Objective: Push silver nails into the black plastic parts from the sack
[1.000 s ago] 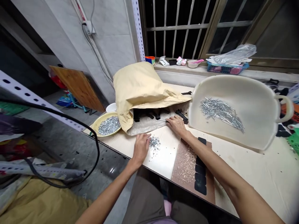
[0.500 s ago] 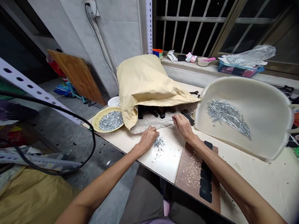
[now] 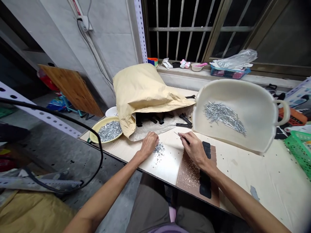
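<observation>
- Barred window (image 3: 179, 29) and tiled wall (image 3: 111, 45) are seen behind the tabletop (image 3: 235, 174).
- On the tabletop, a paper sack (image 3: 143, 87) is laid with its mouth turned toward the person; a yellow bowl (image 3: 94, 127) is set at its left and a white basin (image 3: 257, 103), loaded with metal pins (image 3: 224, 118), at its right.
- Black tools (image 3: 184, 125) are strewn at the sack's mouth, and the bowl's left edge is crossed by a black cable (image 3: 100, 150).
- Most of the sack's contents are hidden in shadow, a white dish (image 3: 111, 111) is partly covered, and a green basket (image 3: 289, 145) is cut off at the right.
- A brown board (image 3: 214, 191) is partly covered by the right forearm.
- Left hand (image 3: 148, 145) is lowered beside a heap of small metal pieces (image 3: 159, 150), fingers curled; whether anything is gripped cannot be told.
- Right hand (image 3: 194, 149) is held above the board's far end, its grip closed on a thin metal rod (image 3: 179, 135) pointed toward the sack.
</observation>
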Tool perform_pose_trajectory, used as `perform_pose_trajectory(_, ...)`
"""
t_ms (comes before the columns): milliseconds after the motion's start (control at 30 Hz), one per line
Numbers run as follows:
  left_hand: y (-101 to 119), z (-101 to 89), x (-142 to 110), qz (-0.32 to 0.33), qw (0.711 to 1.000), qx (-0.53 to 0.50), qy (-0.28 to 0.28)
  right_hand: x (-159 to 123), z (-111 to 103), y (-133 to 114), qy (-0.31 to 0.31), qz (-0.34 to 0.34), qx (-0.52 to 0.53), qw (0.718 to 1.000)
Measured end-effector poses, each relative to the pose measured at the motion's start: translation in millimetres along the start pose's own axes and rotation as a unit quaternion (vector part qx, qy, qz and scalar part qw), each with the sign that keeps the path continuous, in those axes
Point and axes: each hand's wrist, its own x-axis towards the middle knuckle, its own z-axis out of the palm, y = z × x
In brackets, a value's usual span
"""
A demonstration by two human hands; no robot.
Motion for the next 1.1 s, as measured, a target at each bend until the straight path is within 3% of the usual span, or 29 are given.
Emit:
perform_pose_trajectory(100,1,-0.8,2,0.004,1.0,-0.003,-0.001,-11,-8,-3,-0.005,0.018,0.008,1.0)
perform_pose_trajectory(333,11,-7.1,9,0.01,0.997,0.027,-0.072,-30,-21,-4,0.009,0.037,0.031,0.999)
perform_pose_trajectory(500,19,-10.2,10,0.014,0.998,0.02,-0.053,-36,-20,-2,0.008,0.042,0.034,0.999)
perform_pose_trajectory(567,25,-13.8,9,0.004,0.997,-0.07,-0.027,-37,-18,-4,0.007,0.043,0.035,0.998)
perform_pose_trajectory(633,36,-18.2,8,-0.038,0.972,-0.23,-0.013,-38,-16,-7,0.001,0.042,0.036,0.998)
perform_pose_trajectory(700,51,-22.4,6,-0.093,0.921,-0.378,-0.02,-39,-15,-10,0.001,0.039,0.033,0.999)
perform_pose_trajectory(800,73,-26.4,2,-0.126,0.866,-0.484,-0.022,-40,-16,-14,0.012,0.038,0.01,0.999)
perform_pose_trajectory(900,89,-26.8,-2,-0.125,0.853,-0.506,-0.012,-43,-19,-14,0.022,0.043,-0.024,0.999)
perform_pose_trajectory(1100,105,-26.8,-4,-0.118,0.856,-0.503,-0.009,-50,-26,-10,0.029,0.044,-0.06,0.997)
